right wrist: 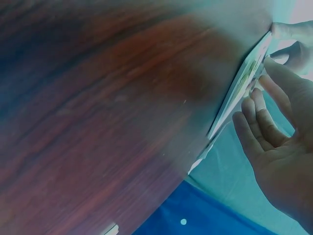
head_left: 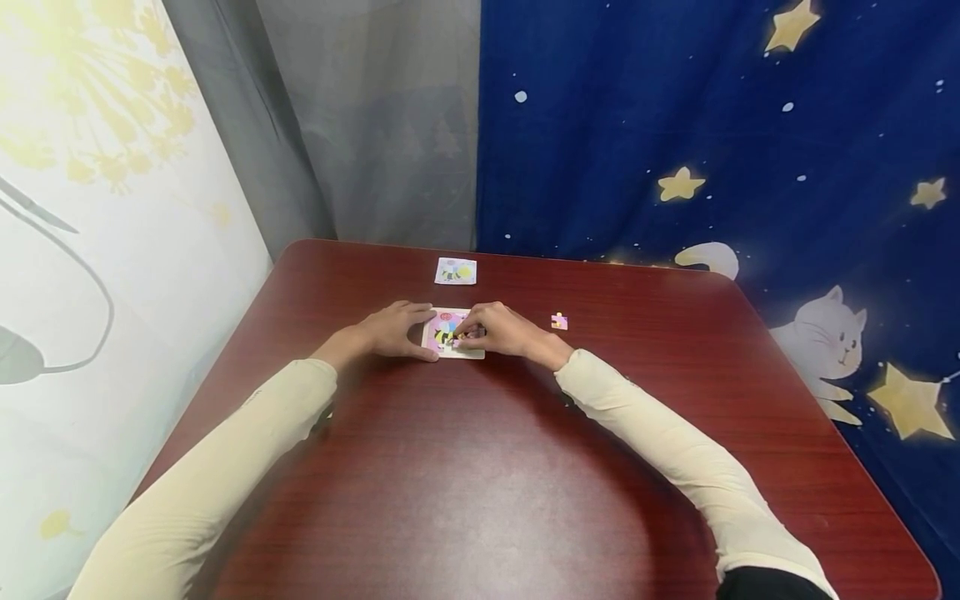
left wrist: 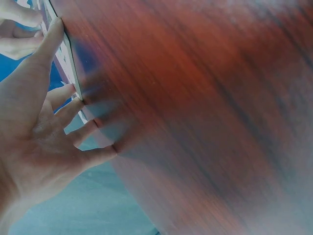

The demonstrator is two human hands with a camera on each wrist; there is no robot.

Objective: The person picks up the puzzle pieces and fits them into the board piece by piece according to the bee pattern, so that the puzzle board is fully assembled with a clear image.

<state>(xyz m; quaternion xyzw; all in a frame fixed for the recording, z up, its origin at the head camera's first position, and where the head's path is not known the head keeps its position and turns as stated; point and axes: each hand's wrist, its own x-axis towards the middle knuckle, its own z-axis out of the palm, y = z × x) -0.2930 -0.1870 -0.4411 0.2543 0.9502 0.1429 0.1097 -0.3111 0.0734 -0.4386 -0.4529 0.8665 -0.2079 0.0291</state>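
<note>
A small jigsaw puzzle board (head_left: 431, 335) with a bee picture and a pale border lies flat on the table. My left hand (head_left: 393, 331) holds its left side, thumb at the near edge and fingers spread at the far edge. In the left wrist view the thumb touches the board's edge (left wrist: 74, 68). Over the right part of the board, my right hand (head_left: 498, 327) pinches a small puzzle piece (head_left: 456, 342) between thumb and fingers, mostly hidden by the fingertips. The right wrist view shows the board (right wrist: 234, 93) edge-on beside those fingers.
A loose pink and yellow puzzle piece (head_left: 559, 321) lies to the right on the reddish-brown table (head_left: 465, 467). Beyond the board is a card (head_left: 455, 271) with a similar bee picture. Grey and starry blue curtains (head_left: 600, 125) hang behind the table's far edge.
</note>
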